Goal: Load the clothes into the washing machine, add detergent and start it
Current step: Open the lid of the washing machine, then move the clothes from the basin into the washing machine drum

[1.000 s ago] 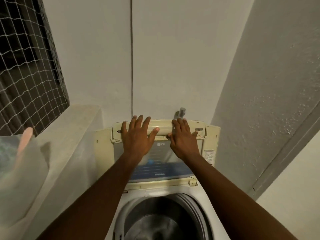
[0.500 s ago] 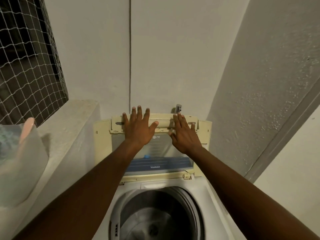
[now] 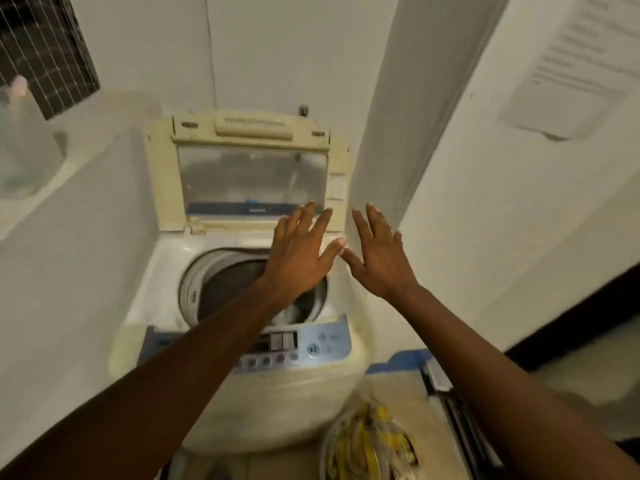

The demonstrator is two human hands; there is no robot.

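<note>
A white top-loading washing machine (image 3: pixel 166 271) stands in a narrow corner. Its yellowed lid (image 3: pixel 162 181) with a clear window is folded up against the back wall. The round drum opening (image 3: pixel 221 282) is dark and I see no clothes inside. A blue control panel (image 3: pixel 322 344) with buttons runs along the machine's front. My left hand (image 3: pixel 298 258) hovers over the drum's right side, fingers spread, holding nothing. My right hand (image 3: pixel 377 258) is beside it, spread and empty, near the right wall. A basket of yellow and white clothes (image 3: pixel 367 445) sits on the floor at the bottom.
A low white ledge (image 3: pixel 86 161) runs along the left, with a translucent container (image 3: pixel 24 150) on it below a netted window (image 3: pixel 45 50). A white wall (image 3: pixel 450 168) with a paper notice (image 3: pixel 571 60) closes the right side. A blue-edged mat (image 3: pixel 405 379) lies on the floor.
Both hands have come off the raised lid and drawn back toward me over the drum. The view has tilted down, showing the control panel and the clothes basket.
</note>
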